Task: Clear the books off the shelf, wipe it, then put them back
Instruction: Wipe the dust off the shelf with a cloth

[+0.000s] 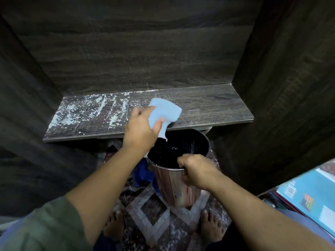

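Observation:
The dark wood-grain shelf (208,104) carries no books; white dust and crumbs cover its left half. My left hand (140,128) grips a light blue cloth (164,110) at the shelf's front edge, near the middle. A tail of the cloth hangs over the edge above a metal bin (178,185). My right hand (196,172) grips the bin's near rim and holds it just under the shelf edge. The bin's inside is black with a few white specks. A stack of books (308,198) with a teal cover on top lies at the lower right.
The shelf sits in a dark wooden alcove with side walls (290,87) close on both sides. A patterned rug (154,211) covers the floor, with my bare feet on it. A blue cloth (143,173) lies on the floor left of the bin.

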A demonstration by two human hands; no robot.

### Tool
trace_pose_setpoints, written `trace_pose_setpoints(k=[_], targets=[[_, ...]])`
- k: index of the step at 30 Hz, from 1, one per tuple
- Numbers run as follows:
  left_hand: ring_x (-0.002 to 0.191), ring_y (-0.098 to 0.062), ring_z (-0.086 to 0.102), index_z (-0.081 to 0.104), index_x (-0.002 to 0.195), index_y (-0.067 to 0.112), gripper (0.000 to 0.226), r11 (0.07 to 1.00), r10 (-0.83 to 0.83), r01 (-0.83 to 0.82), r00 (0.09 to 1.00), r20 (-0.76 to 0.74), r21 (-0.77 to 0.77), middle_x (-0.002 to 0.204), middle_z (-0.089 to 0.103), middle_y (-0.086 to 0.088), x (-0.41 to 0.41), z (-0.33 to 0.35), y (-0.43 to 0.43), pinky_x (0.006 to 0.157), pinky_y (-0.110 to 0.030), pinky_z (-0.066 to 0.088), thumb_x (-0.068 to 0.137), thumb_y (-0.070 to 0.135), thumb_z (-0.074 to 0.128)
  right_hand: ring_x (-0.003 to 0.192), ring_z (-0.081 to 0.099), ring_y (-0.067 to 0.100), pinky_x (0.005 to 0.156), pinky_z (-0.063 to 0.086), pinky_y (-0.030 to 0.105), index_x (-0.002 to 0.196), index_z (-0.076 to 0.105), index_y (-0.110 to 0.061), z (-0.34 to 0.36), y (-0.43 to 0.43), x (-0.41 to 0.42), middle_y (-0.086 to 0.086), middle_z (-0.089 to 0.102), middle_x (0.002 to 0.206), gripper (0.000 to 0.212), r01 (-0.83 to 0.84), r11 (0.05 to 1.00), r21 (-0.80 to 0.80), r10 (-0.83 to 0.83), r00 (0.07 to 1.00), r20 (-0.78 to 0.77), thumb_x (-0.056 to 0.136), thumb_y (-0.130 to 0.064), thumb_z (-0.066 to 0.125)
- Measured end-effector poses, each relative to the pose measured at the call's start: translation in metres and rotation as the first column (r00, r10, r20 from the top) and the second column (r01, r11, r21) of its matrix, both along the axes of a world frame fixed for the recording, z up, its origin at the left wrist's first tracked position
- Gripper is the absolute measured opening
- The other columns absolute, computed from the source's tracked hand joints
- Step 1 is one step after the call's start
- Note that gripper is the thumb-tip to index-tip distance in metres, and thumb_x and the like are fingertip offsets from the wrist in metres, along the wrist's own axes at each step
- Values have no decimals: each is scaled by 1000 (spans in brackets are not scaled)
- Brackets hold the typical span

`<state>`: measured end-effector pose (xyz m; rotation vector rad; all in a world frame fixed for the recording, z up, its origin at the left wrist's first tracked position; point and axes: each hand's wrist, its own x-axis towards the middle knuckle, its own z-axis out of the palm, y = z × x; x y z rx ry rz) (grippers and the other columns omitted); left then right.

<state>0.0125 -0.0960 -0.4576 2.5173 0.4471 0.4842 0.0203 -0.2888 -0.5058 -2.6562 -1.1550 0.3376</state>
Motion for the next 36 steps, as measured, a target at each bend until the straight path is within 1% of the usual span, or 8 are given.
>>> trace_pose_setpoints(k=[10, 15, 20, 23, 26, 28, 31, 36], targets=[[120, -38, 49, 51, 134, 13, 55, 897, 440, -442, 895, -65, -3, 132, 50, -21, -82, 6, 124, 101, -42, 39, 91, 46, 57, 98, 62, 32, 82, 45, 34, 102, 57, -17, -5, 32, -6, 5, 58, 105, 27, 87, 993, -77, -80, 993, 91, 82, -2, 51], [119, -39, 47, 48, 133, 11, 54, 863, 499, -504, 862, -82, -44, 131, 46, -23, -81, 4, 153, 101, -43, 38, 91, 44, 57, 92, 63, 32, 73, 40, 31, 98, 57, -17, -8, 36, -19, 5, 59, 100, 18, 90, 995, -52, -81, 986, 143, 84, -6, 53], [114, -41, 51, 49, 131, 13, 52, 850, 517, -521, 853, -73, -77, 133, 44, -19, -71, 0, 164, 98, -42, 40, 91, 44, 57, 44, 58, 19, 48, 44, 26, 60, 57, -22, -9, 42, -28, -2, 54, 56, 27, 16, 994, -109, 5, 982, 189, 43, -8, 73], [113, -41, 51, 49, 129, 13, 50, 851, 515, -519, 855, -69, -82, 132, 44, -18, -70, -3, 167, 98, -42, 40, 91, 44, 57, 39, 53, 14, 44, 40, 21, 55, 54, -25, -14, 43, -31, -3, 51, 50, 44, 4, 986, -165, 26, 984, 177, 26, -9, 83], [113, -42, 51, 48, 130, 13, 51, 844, 525, -530, 848, -76, -80, 133, 43, -18, -71, -5, 170, 98, -43, 39, 91, 45, 57, 37, 52, 13, 41, 38, 21, 54, 54, -24, -13, 47, -37, -4, 50, 49, 46, 15, 992, -123, 9, 982, 187, 24, -10, 86], [112, -42, 52, 48, 130, 13, 51, 838, 535, -540, 841, -83, -73, 134, 42, -18, -71, -6, 170, 97, -43, 40, 91, 45, 57, 48, 60, 19, 48, 43, 24, 62, 58, -21, -7, 50, -49, -2, 57, 58, 36, -7, 997, -79, 18, 989, 144, 39, -6, 82], [112, -43, 51, 49, 129, 12, 50, 840, 533, -538, 843, -77, -70, 133, 42, -19, -71, -6, 169, 98, -44, 40, 91, 44, 58, 95, 62, 29, 81, 41, 31, 102, 60, -15, 4, 53, -68, 7, 62, 102, 24, -34, 995, -97, 43, 995, 92, 80, -4, 56], [112, -45, 51, 49, 129, 12, 51, 847, 523, -526, 850, -60, -71, 133, 42, -19, -76, -1, 164, 97, -46, 41, 91, 44, 58, 107, 56, 29, 89, 36, 35, 110, 55, -15, 14, 57, -90, 7, 57, 112, 27, -32, 991, -133, 47, 993, 107, 86, -7, 50]])
